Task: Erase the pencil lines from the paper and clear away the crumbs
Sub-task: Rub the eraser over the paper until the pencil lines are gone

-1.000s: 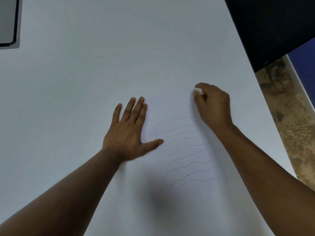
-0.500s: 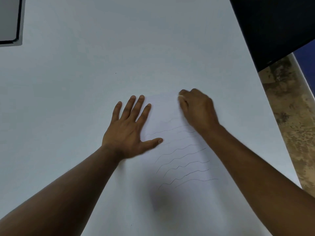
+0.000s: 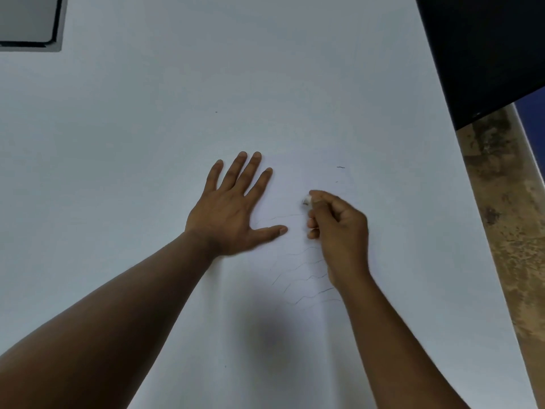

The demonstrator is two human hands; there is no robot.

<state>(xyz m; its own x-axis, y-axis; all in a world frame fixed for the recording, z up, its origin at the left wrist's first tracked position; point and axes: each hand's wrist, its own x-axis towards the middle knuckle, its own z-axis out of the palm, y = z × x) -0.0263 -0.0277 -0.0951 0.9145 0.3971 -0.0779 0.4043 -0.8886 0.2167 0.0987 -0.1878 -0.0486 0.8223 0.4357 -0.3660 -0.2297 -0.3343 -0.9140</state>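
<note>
A white paper lies flat on the white table, its edges hard to tell from the surface. Several wavy pencil lines run across its lower part, partly hidden by my right forearm. A short dark stroke sits near the top. My left hand presses flat on the paper's left side, fingers spread. My right hand pinches a small white eraser at the fingertips, its tip down on the paper just above the topmost line.
The white table fills most of the view. A grey device with a dark rim lies at the far left corner. A black panel overhangs the far right. Beyond the right table edge is mottled brown floor.
My right hand with the eraser swept left across the top of the paper, then came down and right to the upper lines. The upper lines look fainter. My left hand stayed put.
</note>
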